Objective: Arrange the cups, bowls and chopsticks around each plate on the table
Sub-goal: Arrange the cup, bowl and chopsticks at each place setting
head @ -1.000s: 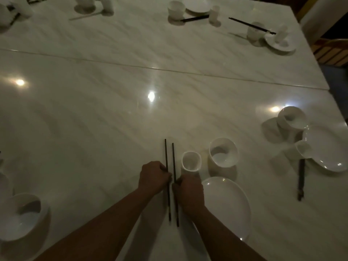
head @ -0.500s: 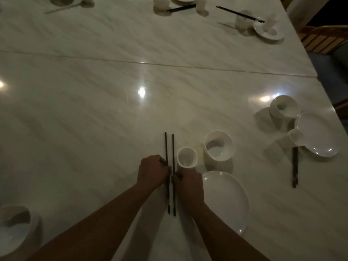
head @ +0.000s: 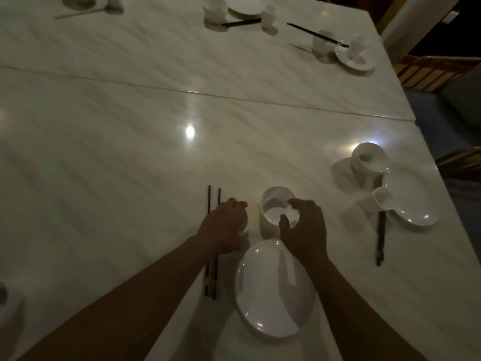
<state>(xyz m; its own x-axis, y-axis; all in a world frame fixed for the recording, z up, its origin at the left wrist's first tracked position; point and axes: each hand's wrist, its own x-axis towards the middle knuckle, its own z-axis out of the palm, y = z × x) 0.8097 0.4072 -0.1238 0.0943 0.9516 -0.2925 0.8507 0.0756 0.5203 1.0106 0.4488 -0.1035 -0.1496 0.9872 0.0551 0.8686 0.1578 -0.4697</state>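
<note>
Near setting's mostly sorted: chopsticks [head: 213, 246] lie parallel left of the plate [head: 273, 290]. My left hand [head: 225, 225] curls over the cup, grip unclear; right hand [head: 304, 227] pinches the bowl [head: 276, 204] rim. Far right settings [head: 354, 54] look messy, I reckon

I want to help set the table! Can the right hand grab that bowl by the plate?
Probably yes. The right hand is already at the bowl, fingers curled over its rim, nothing between them.

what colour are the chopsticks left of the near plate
Dark, near black, in the head view: the chopsticks lie beside the white plate.
</note>
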